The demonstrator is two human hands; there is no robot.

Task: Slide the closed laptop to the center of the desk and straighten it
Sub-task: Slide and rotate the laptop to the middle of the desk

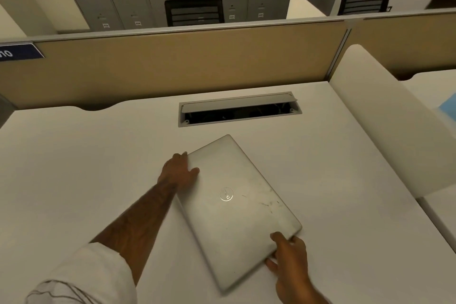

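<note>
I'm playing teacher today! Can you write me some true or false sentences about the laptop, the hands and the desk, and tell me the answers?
1. The laptop is closed. True.
2. The laptop lies straight, its edges in line with the desk edge. False: it lies turned at a slant.
3. Both hands touch the laptop. True: the left hand is at its far left edge, the right hand at its near right corner.
4. The laptop is lifted into the air. False: it lies flat on the desk.
5. The cable hatch behind the laptop has its lid up. True.
6. A mug stands next to the laptop. False: no mug is on the desk.
</note>
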